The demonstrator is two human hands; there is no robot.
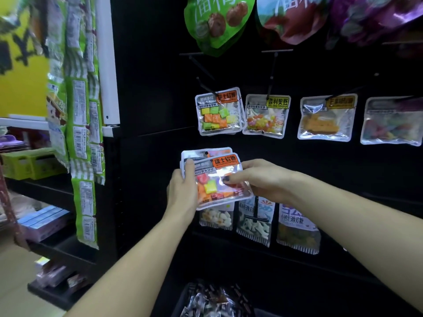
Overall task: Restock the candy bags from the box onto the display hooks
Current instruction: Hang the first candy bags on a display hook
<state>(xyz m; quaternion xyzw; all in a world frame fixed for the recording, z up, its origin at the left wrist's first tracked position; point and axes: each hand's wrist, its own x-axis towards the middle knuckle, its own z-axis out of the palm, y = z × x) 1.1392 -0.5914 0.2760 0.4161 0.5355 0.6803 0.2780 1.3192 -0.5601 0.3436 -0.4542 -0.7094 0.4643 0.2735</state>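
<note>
so the box [212, 300] at the bottom edge is cut off, only its dark rim and some blurry wrappers show, can't really tell what's in it. both hands are on a small stack of candy bags [218, 179] held up in front of the black display panel [148, 88], below the row of hooks. left hand [182, 191] grips the stack's left edge, thumb on the front. right hand [263, 181] pinches the front bag from the right, thumb on the clear window. looks like two or three bags, the rear ones mostly hidden. the front bag faces the camera, orange label up top, tilted a bit clockwise. same kind of bag [218, 112] hangs on a hook [206, 86] right above.
</note>
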